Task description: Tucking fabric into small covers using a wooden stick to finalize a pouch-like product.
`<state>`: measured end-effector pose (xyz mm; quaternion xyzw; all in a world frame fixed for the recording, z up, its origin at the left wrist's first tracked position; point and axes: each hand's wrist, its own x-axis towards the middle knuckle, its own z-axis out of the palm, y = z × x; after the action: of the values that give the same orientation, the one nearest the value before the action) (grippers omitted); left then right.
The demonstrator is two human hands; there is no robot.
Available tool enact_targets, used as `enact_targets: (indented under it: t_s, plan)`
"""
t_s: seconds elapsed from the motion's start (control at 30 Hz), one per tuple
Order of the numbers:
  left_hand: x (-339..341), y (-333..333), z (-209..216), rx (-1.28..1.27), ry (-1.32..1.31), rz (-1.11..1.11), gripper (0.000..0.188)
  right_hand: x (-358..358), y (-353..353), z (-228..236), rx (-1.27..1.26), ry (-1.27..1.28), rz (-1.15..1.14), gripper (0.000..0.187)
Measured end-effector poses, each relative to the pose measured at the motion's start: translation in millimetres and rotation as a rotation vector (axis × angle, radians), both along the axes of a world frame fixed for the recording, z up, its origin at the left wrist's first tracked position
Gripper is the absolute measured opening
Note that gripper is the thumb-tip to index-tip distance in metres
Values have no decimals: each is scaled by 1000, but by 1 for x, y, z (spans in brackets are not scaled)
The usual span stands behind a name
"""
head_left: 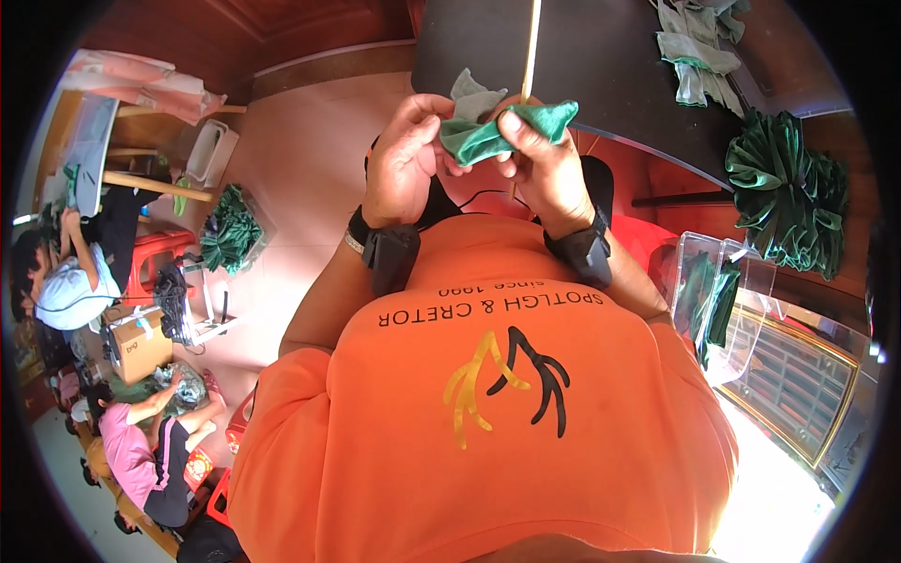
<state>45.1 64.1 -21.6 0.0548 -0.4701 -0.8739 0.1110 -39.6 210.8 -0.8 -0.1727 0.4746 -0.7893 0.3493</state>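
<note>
In front of my chest, both hands are on a small green velvety cloth piece (pixel 479 143). My right hand (pixel 554 178) is closed, its thumb pressing the cloth from above. My left hand (pixel 405 155) has its fingers curled at the cloth's left end, partly hidden beneath it. A pale grey-green pointed flap (pixel 477 98) stands up just behind the green part; whether it is the same piece I cannot tell. A thin light wooden stick (pixel 532 47) runs down to my right hand and shows again below it; whether the fingers grip it is hidden.
A dark table (pixel 469 47) lies ahead, with pale green cloth pieces (pixel 699 56) at its far right. Right of me are a bundle of dark green cloth (pixel 788 192) and a clear plastic container (pixel 699 281). Another green bundle (pixel 230 228) and two people sit left.
</note>
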Motion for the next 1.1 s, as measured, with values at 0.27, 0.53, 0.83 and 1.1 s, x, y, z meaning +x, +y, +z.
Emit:
enact_targets:
  t_s: [0.27,0.53,0.83,1.1]
  plan:
    - [0,2,-2,-103,-78,-195,33,-7,-1,3,-48,-182,8,19]
    - [-1,16,7,-428,53,146,30,-3,1,11,47,-182,97,19]
    - [1,-17,5,-340,-71,52,25,-15,8,12,94,29,-75,13]
    - [-4,-23,12,-994,-147,114,21,-10,12,28,261,626,-229,31]
